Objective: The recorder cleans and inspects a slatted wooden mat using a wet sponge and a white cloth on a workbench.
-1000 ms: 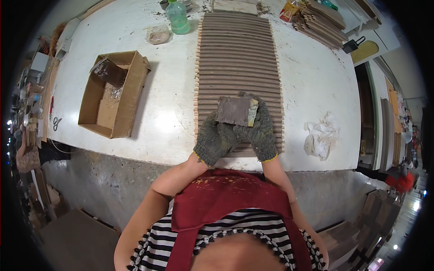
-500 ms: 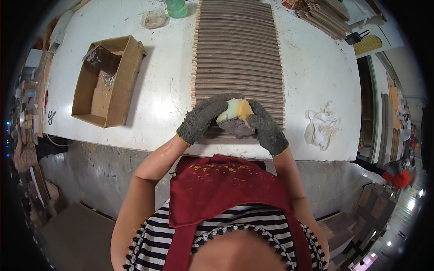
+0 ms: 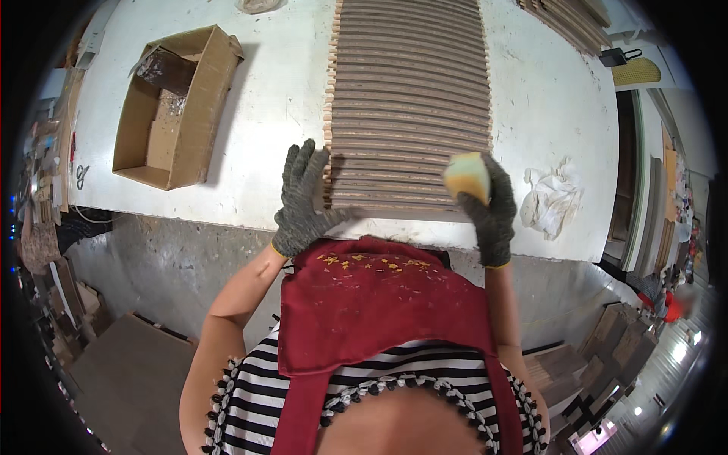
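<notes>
Long wooden strips with grooved ends lie side by side in a tall row up the middle of the white table. My left hand, in a dark grey knit glove with a yellow cuff, is open with its fingers spread. It rests by the left ends of the nearest strips, its thumb along the near one. In my right hand, gloved the same way, is a pale yellow and orange sponge, slightly blurred. The sponge is over the right ends of the strips; its underside is hidden.
On the left of the white table stands an open cardboard box with a dark wrapped lump inside. A crumpled white cloth lies at the right. Scissors lie at the left edge. More boards are stacked at the far right.
My hands have parted: both held the sponge over the near strips, dark side showing. The left has let go and moved left; the right has carried the sponge rightward, its pale side now showing.
</notes>
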`<move>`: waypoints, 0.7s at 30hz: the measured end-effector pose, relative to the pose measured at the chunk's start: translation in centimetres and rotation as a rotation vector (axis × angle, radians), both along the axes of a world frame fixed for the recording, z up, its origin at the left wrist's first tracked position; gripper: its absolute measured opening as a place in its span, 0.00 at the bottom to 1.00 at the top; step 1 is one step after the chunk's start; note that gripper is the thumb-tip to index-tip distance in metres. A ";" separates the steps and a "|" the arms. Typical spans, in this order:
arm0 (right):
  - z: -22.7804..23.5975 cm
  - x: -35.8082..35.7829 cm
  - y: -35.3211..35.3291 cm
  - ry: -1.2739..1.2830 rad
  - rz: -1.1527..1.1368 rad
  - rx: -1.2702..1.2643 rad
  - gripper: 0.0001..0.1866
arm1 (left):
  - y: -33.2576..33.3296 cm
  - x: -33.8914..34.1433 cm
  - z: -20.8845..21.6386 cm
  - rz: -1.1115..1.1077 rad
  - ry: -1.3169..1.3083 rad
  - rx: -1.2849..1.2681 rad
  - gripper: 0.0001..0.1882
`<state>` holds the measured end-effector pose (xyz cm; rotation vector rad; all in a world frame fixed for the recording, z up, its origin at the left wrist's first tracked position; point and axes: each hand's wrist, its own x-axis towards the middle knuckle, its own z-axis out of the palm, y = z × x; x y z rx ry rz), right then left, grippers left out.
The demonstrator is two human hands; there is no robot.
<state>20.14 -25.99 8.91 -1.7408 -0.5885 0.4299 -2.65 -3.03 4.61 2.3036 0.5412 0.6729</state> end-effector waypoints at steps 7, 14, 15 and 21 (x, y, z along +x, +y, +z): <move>-0.6 -6.6 3.5 -0.756 0.444 -0.256 0.34 | -0.7 -0.1 -3.3 -0.084 0.119 0.251 0.51; -1.8 -3.9 4.3 -0.728 0.535 -0.379 0.30 | -0.4 -0.7 -5.4 -0.091 0.126 0.169 0.52; -2.3 -1.7 4.2 -0.709 0.518 -0.390 0.28 | -0.5 -0.6 -4.9 -0.102 0.134 0.153 0.50; -1.7 9.4 0.9 -1.093 0.044 -0.421 0.30 | -0.8 -0.5 -3.3 -0.074 0.157 0.234 0.50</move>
